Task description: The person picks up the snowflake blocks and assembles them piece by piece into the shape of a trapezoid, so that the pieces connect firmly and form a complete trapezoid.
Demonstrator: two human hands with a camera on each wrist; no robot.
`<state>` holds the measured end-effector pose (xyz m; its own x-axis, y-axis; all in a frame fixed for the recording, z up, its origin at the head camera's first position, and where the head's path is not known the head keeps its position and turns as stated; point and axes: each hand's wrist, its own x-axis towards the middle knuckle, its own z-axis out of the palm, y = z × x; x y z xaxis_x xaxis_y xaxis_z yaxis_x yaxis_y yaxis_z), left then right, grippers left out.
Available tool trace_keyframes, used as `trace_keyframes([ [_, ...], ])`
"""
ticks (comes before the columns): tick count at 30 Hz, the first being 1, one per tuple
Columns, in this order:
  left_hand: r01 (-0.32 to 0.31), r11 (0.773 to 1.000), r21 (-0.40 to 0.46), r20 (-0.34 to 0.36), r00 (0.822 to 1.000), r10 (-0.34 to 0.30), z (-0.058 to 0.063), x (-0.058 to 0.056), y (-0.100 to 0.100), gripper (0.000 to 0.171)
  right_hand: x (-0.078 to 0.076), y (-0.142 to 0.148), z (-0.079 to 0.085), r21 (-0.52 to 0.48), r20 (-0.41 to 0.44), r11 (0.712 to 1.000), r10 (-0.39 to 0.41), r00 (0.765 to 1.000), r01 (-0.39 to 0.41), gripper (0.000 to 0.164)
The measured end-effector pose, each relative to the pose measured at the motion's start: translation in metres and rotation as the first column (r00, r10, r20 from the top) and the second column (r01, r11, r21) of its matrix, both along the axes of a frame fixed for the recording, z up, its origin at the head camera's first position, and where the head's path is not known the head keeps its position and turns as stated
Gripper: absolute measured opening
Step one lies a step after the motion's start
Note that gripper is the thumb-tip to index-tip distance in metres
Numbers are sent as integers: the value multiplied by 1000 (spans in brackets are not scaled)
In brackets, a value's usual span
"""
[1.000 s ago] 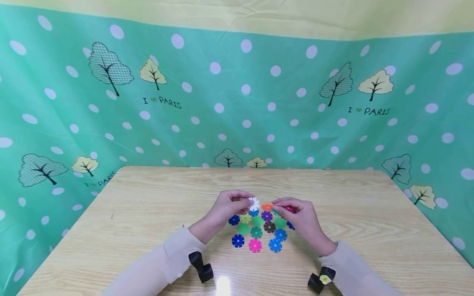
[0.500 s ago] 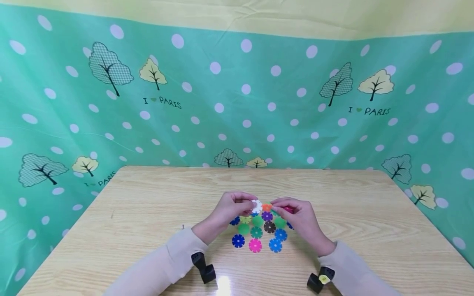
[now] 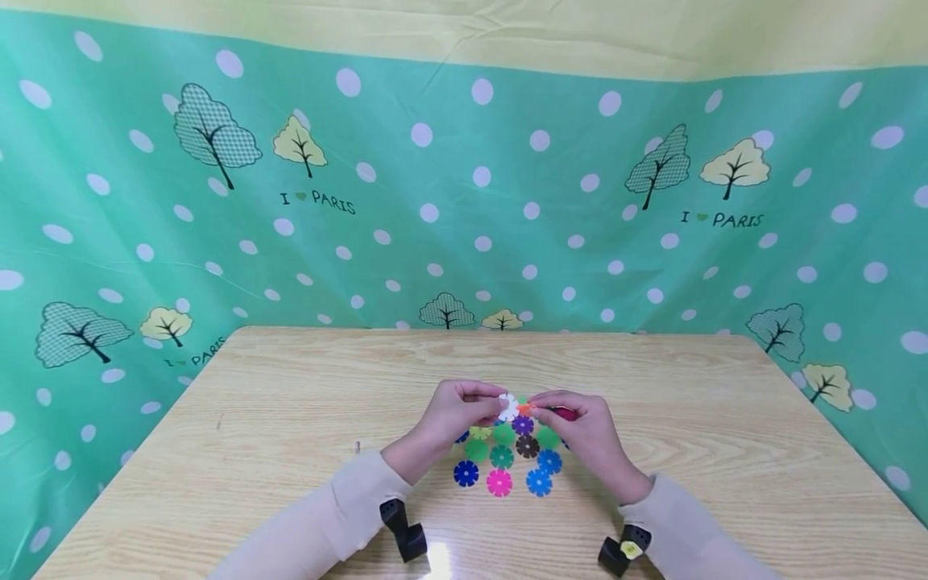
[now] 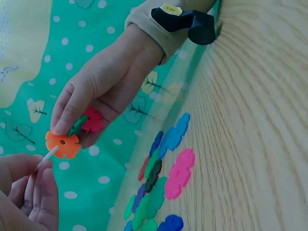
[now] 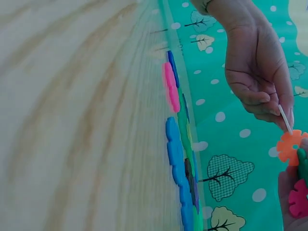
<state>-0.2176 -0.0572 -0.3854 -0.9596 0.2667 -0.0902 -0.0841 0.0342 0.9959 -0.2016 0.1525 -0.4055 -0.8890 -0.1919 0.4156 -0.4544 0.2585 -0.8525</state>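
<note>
My left hand (image 3: 458, 411) pinches a white notched plastic disc (image 3: 509, 408) between thumb and fingers. Facing it, my right hand (image 3: 583, 419) holds an orange flower-shaped disc (image 4: 62, 144) by its edge. A green disc (image 4: 77, 126) and a pinkish-red disc (image 4: 92, 119) sit in a row behind the orange one, partly covered by the right fingers. Seen edge-on in the left wrist view, the white disc meets the orange disc's rim, crosswise to it. Both hands are raised above the table, over the far part of a spread of loose discs.
Loose notched discs lie flat on the wooden table (image 3: 290, 483), among them a pink disc (image 3: 499, 482), a dark blue disc (image 3: 466, 473), a brown disc (image 3: 527, 446) and light blue discs (image 3: 539, 482). A green dotted curtain (image 3: 507, 201) hangs behind the table.
My left hand has moved to the right with the white disc, closing the gap to the orange disc. The orange disc has turned more edge-on in the right hand, which stays nearly in place.
</note>
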Motion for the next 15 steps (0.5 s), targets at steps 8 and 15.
trace_keyframes([
  [8, -47, 997, 59, 10, 999, 47, 1, 3, 6, 22, 3, -5, 0, -78, -50, 997, -21, 999, 17, 12],
  [15, -54, 993, 104, 33, 998, 51, 1, 5, 8, 24, 5, -9, 2, -99, -34, 994, -40, 999, 36, 12],
])
